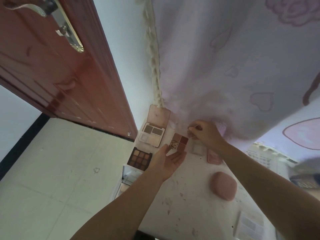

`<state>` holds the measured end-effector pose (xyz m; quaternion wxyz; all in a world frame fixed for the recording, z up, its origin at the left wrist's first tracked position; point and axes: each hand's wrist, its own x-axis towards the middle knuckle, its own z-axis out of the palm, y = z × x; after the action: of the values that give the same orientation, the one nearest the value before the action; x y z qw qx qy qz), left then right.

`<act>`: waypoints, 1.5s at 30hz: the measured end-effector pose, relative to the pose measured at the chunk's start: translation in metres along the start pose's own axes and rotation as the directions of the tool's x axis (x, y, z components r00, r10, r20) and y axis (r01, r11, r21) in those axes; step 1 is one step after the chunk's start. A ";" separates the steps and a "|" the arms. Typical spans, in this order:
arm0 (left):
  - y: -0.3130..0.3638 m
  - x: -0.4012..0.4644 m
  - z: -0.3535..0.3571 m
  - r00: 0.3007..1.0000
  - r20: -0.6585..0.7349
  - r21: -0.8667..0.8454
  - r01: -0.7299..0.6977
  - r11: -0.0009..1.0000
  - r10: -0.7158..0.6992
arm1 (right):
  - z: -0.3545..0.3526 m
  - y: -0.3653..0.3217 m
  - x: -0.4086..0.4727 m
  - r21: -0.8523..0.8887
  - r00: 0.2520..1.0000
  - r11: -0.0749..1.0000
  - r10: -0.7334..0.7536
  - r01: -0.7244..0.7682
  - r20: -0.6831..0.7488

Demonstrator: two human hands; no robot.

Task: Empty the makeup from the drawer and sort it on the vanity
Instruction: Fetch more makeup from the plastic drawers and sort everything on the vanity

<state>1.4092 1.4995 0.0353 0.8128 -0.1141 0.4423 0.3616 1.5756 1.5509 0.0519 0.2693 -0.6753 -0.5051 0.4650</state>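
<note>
A small four-pan palette (180, 142) with brown and red shades is held over the white vanity top (181, 193). My left hand (167, 161) supports it from below, thumb and fingertips on its near edge. My right hand (205, 133) pinches its clear lid at the far right corner. An open pink palette (154, 134) with grey and cream pans lies at the back left. A dark nine-pan eyeshadow palette (140, 158) lies in front of it. A small clear compact (197, 149) and a pink compact (213, 157) lie under my right forearm.
A pink round puff (222, 186) lies on the vanity's middle. A pale palette (249, 226) sits near the front right edge. A patterned pink curtain (233, 66) hangs behind the vanity. A brown door (60, 75) stands at left over the tiled floor.
</note>
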 end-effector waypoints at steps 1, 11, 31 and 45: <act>0.002 0.005 0.002 0.999 -0.033 -0.006 -0.021 1.000 0.021 | 0.003 -0.001 0.009 -0.071 0.999 0.997 -0.039 0.038 -0.020; 0.012 0.025 0.005 0.990 -0.104 -0.015 -0.093 0.996 0.091 | 0.022 0.004 0.048 -0.431 0.977 0.886 -0.209 0.168 -0.050; -0.034 0.012 0.007 0.992 -0.081 0.424 -0.055 0.904 0.098 | 0.003 0.065 -0.034 -0.907 0.926 0.266 -0.281 0.328 0.252; -0.035 -0.014 -0.010 0.999 -0.044 0.460 0.005 0.888 0.017 | -0.003 0.048 -0.064 -0.190 0.997 0.980 -0.039 0.052 0.072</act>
<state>1.4226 1.4627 0.0359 0.8050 0.0744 0.5345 0.2463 1.5952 1.4746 0.0355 0.1965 -0.6702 -0.5717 0.4305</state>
